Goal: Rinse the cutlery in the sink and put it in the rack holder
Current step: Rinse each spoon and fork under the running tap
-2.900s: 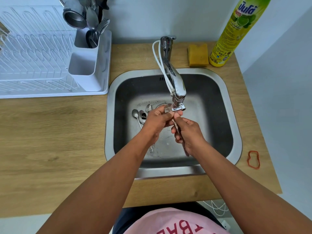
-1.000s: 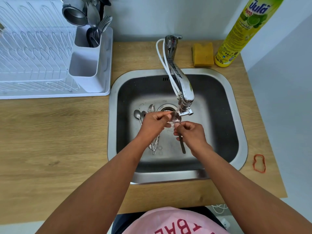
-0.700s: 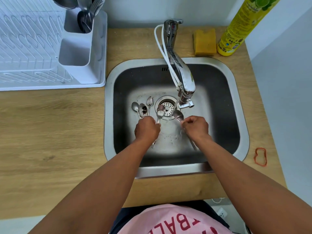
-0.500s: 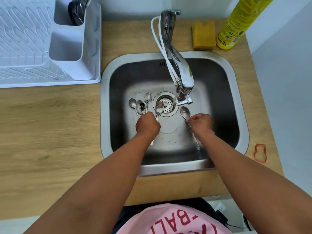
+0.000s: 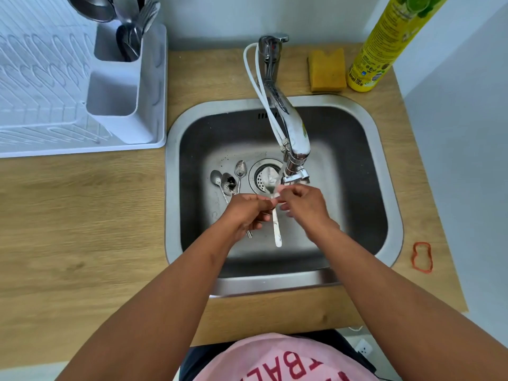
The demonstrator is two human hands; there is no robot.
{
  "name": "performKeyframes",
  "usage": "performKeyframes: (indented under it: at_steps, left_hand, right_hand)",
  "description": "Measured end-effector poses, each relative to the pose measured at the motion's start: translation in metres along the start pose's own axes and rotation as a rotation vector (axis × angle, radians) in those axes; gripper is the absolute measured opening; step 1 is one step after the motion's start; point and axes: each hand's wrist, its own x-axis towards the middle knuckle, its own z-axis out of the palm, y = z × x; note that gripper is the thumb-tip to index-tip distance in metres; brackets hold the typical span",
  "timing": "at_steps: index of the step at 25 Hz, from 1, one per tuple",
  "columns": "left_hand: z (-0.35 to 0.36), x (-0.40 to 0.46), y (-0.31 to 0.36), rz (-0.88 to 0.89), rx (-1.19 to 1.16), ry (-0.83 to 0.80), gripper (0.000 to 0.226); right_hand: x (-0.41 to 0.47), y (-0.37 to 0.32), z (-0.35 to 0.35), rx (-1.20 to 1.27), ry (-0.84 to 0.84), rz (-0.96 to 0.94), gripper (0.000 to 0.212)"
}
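Note:
In the steel sink [image 5: 354,171], my left hand [image 5: 246,211] and my right hand [image 5: 303,206] meet just under the faucet spout [image 5: 295,149]. Both pinch one spoon [image 5: 276,229]: its bowl is up by the running water over the drain, and its handle hangs down toward me. Three dirty spoons [image 5: 229,184] lie on the sink floor left of the drain, partly hidden by my left hand. The white rack holder [image 5: 121,111] stands at the back left. Its rear compartment holds cutlery [image 5: 132,37] and its front compartment shows nothing inside.
A white dish rack [image 5: 41,92] sits on the wooden counter left of the sink. A yellow sponge [image 5: 327,70] and a yellow dish soap bottle [image 5: 384,42] stand behind the sink. An orange rubber band [image 5: 422,257] lies on the counter at the right.
Half a second ago my hands were apart, the left reaching among the lying spoons, the right holding a spoon. Now they have come together on one spoon under the tap.

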Motion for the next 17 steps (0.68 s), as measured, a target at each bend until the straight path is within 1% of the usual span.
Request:
performKeyframes:
  at_steps: [1,2,4,5,6,8,9,11,12,13,15,17]
  left_hand:
    - [0.0,-0.004,-0.001,0.0,-0.005,-0.037,0.006]
    - [-0.001,-0.007,-0.001,0.005,0.0,-0.079,0.004]
    - [-0.006,-0.013,0.001,0.013,0.055,-0.125,0.011]
    - [-0.008,-0.015,0.005,0.026,0.087,-0.092,0.014]
    - [-0.01,-0.014,0.009,0.048,0.103,-0.011,0.016]
    - [-0.012,-0.009,0.016,0.143,0.071,0.156,0.012]
    - [-0.012,-0.007,0.02,0.203,0.065,0.156,0.011]
    - [-0.005,-0.004,0.023,0.29,0.05,0.023,0.015]
    - [0.0,-0.003,0.024,0.318,0.014,-0.024,0.013]
    - [0.005,-0.003,0.024,0.335,-0.036,-0.037,0.008]
    - [0.011,0.0,0.026,0.354,-0.12,0.002,0.01]
    - [0.018,-0.001,0.029,0.351,-0.141,0.056,0.013]
  right_hand:
    - [-0.004,-0.005,0.008,0.101,-0.067,0.05,0.014]
    - [-0.005,-0.008,0.013,0.153,-0.101,0.064,0.013]
    - [-0.006,-0.014,0.016,0.176,-0.114,0.047,0.016]
    - [-0.007,-0.016,0.015,0.18,-0.109,0.043,0.017]
    - [-0.007,-0.018,0.013,0.187,-0.107,0.048,0.018]
    - [-0.01,-0.022,0.008,0.192,-0.124,0.079,0.016]
    - [-0.011,-0.024,0.008,0.187,-0.138,0.096,0.017]
    - [-0.016,-0.027,0.007,0.201,-0.172,0.127,0.019]
    - [-0.018,-0.029,0.007,0.223,-0.192,0.141,0.018]
    - [-0.02,-0.031,0.006,0.242,-0.215,0.144,0.018]
    - [-0.024,-0.035,0.001,0.249,-0.248,0.109,0.02]
    - [-0.028,-0.038,-0.008,0.245,-0.279,0.062,0.022]
